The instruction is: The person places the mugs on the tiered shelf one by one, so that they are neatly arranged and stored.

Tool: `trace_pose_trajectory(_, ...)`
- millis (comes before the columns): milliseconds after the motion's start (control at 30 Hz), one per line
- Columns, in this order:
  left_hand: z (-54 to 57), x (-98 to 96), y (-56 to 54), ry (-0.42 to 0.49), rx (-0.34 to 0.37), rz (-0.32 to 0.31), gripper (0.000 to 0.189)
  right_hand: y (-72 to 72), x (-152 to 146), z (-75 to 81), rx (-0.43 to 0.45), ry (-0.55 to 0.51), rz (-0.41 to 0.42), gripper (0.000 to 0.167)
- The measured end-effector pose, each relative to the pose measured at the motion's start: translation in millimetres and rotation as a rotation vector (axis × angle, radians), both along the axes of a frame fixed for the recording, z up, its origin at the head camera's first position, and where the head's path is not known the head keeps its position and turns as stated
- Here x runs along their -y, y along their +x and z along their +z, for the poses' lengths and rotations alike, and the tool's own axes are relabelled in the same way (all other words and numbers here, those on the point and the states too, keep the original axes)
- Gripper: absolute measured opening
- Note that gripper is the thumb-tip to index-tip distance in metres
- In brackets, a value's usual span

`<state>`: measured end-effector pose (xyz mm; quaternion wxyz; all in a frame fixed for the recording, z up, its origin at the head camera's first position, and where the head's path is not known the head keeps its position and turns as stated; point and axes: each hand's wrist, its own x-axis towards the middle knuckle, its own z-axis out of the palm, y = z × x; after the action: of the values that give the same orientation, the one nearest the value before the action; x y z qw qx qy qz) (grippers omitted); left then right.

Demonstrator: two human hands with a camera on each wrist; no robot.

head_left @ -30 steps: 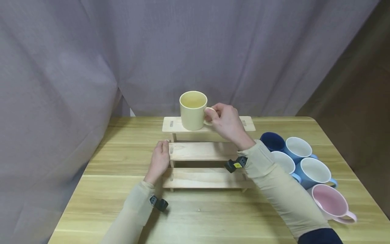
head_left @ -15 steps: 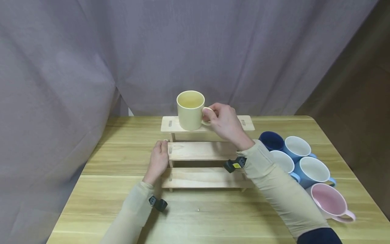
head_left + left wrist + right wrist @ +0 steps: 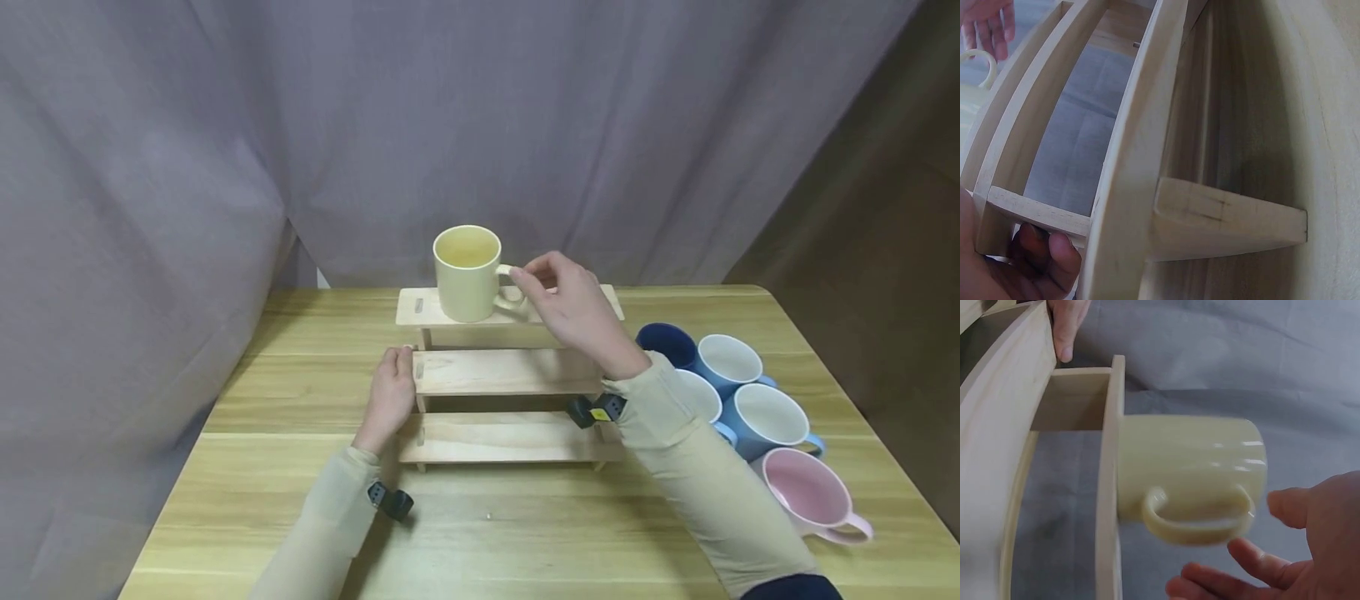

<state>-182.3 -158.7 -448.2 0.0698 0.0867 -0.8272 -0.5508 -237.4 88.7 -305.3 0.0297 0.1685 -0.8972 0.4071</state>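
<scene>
A yellow mug [image 3: 467, 287] stands upright on the top tier of a three-tier wooden rack [image 3: 510, 437], left of its middle, with the handle pointing right. My right hand [image 3: 581, 312] is just beside that handle. In the right wrist view, the thumb and fingers [image 3: 1288, 509] are spread and apart from the mug [image 3: 1188, 450]. At the rack's left side, my left hand [image 3: 390, 396] grips the frame near the middle tier. Its curled fingers [image 3: 1063, 256] show in the left wrist view, hooked around the side piece.
Right of the rack, a dark blue mug [image 3: 667, 343], several light blue mugs [image 3: 768, 417] and a pink mug [image 3: 810, 492] stand grouped on the wooden table [image 3: 247, 500]. A grey curtain [image 3: 480, 125] hangs right behind the table's back edge.
The right hand has let go of the yellow mug's handle and drawn slightly to the right. The mug slid a little left on the top tier earlier. My left hand keeps its grip.
</scene>
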Motion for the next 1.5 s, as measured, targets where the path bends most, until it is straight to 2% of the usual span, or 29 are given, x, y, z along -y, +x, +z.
trace_pose_trajectory(133,-0.2,0.5,-1.1,0.004,0.007,-0.002,0.040,8.3,-20.5,-0.3,-0.001,-0.020,-0.021,0.053)
trace_pose_trajectory(300,2.2,1.7,-1.2,0.017,0.016,-0.017,0.040,27.6,-49.1,-4.1,-0.001,0.022,-0.049,0.051)
trace_pose_trajectory(533,2.6,5.9,-2.9,0.003,0.023,-0.034,0.044,63.5,-88.0,-10.2,0.003,0.042,-0.136,0.051)
trace_pose_trajectory(667,1.1,6.7,-3.4,-0.003,0.030,-0.040,0.046,84.7,-112.4,-17.5,-0.061,0.050,-0.203,0.046)
trace_pose_trajectory(800,2.4,7.6,-2.3,0.001,0.039,-0.046,0.046,103.9,-138.8,-24.6,-0.099,0.050,-0.322,0.041)
trace_pose_trajectory(1000,6.3,5.3,-0.2,0.004,0.029,-0.047,0.043,128.9,-176.5,-41.4,-0.078,0.006,-0.536,0.040)
trace_pose_trajectory(1167,6.4,5.2,0.5,0.009,0.029,-0.048,0.042,143.8,-198.0,-58.2,-0.038,-0.022,-0.721,0.039)
trace_pose_trajectory(1300,5.7,5.4,0.1,0.016,0.030,-0.050,0.042,154.2,-211.7,-71.1,-0.085,-0.052,-0.878,0.033)
trace_pose_trajectory(1367,5.6,5.8,-0.2,0.020,0.030,-0.051,0.042,158.9,-218.4,-76.8,-0.106,-0.028,-0.929,0.032)
trace_pose_trajectory(1500,5.4,5.9,-0.2,0.026,0.030,-0.051,0.042,166.7,-231.2,-86.5,-0.114,0.062,-0.961,0.032)
